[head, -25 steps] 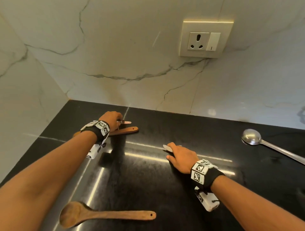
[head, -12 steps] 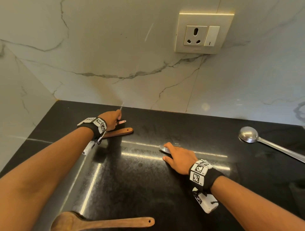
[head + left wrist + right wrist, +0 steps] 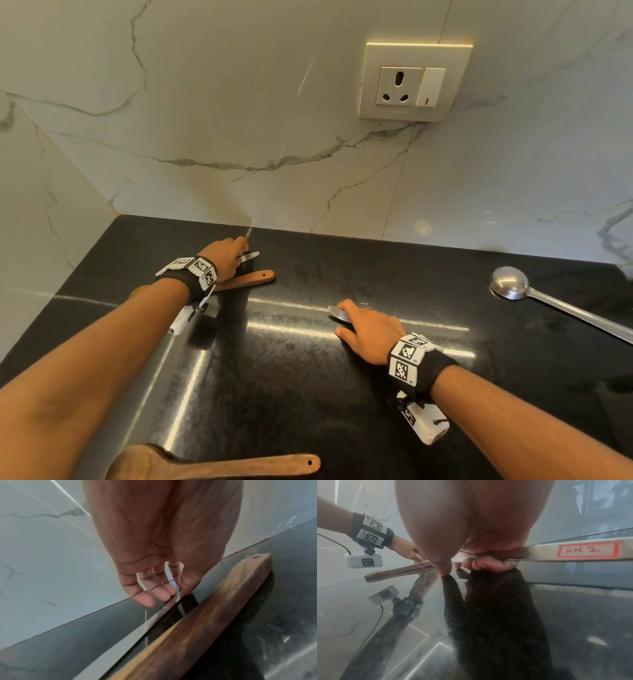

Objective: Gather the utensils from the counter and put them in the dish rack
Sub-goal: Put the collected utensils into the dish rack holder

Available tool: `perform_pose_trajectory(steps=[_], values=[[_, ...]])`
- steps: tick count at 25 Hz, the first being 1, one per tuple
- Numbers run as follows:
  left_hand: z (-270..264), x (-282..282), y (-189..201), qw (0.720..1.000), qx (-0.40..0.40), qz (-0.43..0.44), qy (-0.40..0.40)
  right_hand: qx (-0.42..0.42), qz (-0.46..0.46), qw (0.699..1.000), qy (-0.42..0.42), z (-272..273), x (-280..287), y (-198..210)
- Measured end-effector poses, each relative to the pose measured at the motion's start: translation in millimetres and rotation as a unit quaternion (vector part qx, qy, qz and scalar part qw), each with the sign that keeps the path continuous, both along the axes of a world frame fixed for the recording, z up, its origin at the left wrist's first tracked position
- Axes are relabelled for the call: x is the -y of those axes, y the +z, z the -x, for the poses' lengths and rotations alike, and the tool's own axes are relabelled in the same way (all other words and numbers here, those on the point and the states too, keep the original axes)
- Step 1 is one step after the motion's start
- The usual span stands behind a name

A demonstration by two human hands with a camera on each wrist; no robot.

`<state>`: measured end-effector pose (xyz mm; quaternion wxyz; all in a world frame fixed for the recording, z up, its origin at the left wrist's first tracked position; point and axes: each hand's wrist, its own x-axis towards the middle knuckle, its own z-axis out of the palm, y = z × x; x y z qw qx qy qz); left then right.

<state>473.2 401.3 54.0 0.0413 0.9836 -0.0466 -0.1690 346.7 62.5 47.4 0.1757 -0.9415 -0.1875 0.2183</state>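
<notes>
On the black counter (image 3: 291, 394) my left hand (image 3: 238, 254) pinches a thin steel utensil (image 3: 249, 256) near the back wall. The left wrist view shows this utensil (image 3: 165, 609) edge-on between thumb and fingers (image 3: 163, 592). A wooden spatula (image 3: 246, 279) lies just in front of that hand. My right hand (image 3: 352, 318) lies low at mid-counter, its fingers (image 3: 488, 563) curled round a steel knife (image 3: 547, 554) with a red "KN 2" label. The knife's rounded tip (image 3: 337, 312) pokes out to the left. The dish rack is not in view.
A large steel ladle (image 3: 510, 282) lies at the right, handle running off toward the right edge. A wooden spoon (image 3: 212, 466) lies at the near edge. Marble walls close off the back and left; a wall socket (image 3: 414, 82) sits above the counter.
Both hands stay nearly where they were. The left hand has crept a little toward the back wall with its utensil. The head view has tilted slightly.
</notes>
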Motion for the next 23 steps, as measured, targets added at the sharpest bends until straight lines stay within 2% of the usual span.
perform_pose_trajectory(steps=[5, 9, 14, 16, 18, 21, 23], values=[[-4.7, 0.4, 5.5, 1.000, 0.011, -0.001, 0.020, 0.001, -0.005, 1.000, 0.000, -1.1, 0.3, -2.0], [-11.8, 4.0, 7.3, 0.997, -0.042, 0.022, 0.059, 0.000, -0.006, 1.000, 0.004, -2.1, 1.5, -4.1], [-15.0, 7.4, 6.4, 0.996, -0.084, 0.005, 0.022, 0.017, -0.008, 1.000, 0.010, -2.2, 3.2, -8.5], [-12.4, 7.9, 7.7, 0.998, -0.052, -0.025, 0.002, 0.016, -0.008, 1.000, 0.009, -2.4, 2.7, -7.4], [-11.5, 7.2, 20.1, 1.000, 0.014, -0.007, 0.009, 0.011, -0.008, 1.000, 0.007, -2.2, 3.0, -5.4], [-3.0, 9.6, 59.2, 0.984, 0.137, 0.099, 0.053, 0.003, -0.004, 1.000, 0.005, 0.1, 1.1, -0.3], [15.1, 18.3, 86.3, 0.956, 0.199, 0.201, 0.073, -0.023, -0.004, 1.000, 0.000, -4.5, 1.8, 3.8]])
